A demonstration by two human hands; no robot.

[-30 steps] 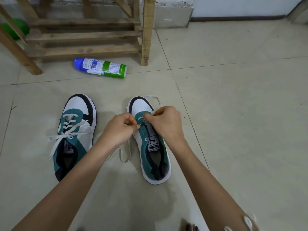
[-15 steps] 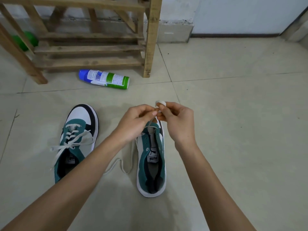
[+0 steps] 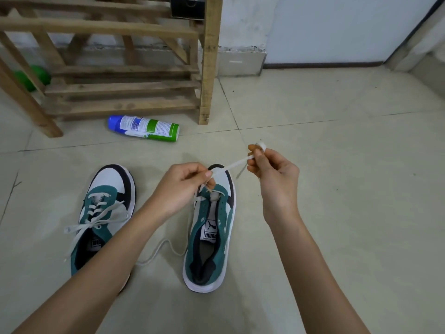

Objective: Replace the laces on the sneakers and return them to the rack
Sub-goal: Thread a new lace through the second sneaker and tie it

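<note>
View: head camera, looking down on the floor [image 3: 337, 213].
Left hand [image 3: 183, 186]: fingers curled, thumb and forefinger pinching the lace [image 3: 234, 163], right over the toe of the open shoe [image 3: 212, 239].
Right hand [image 3: 274, 174]: raised, up and to the right of that toe. Its grip is clamped on the same lace, with the lace end wound over the forefinger.
Lace between the grips: one tight white band, slanting up from the left pinch to the right one.
Lace below the left grip: a short drop into the shoe's front eyelets. The eyelets further back show as open holes.
Loose tail: curls on the floor just beside the shoe's left flank and runs towards the left forearm.
Open shoe: flat on the floor, toe pointing away from the person, between the two forearms.
Laced shoe [image 3: 103, 213]: off to the left, well apart from both grips, lace threaded and ends trailing loose.
Rack [image 3: 120, 68]: wooden, beyond the shoes, its top and left side cut off by the frame.
Can [image 3: 144, 128]: on its side on the floor, just in front of the rack.
Hidden: the laced shoe's heel, under the left forearm, and the lace's path through the front eyelets, behind the left fingers.
Hard to make out: a green thing [image 3: 33, 75] behind the rack's leg, and a dark box [image 3: 187, 6] cut off at the top edge.
</note>
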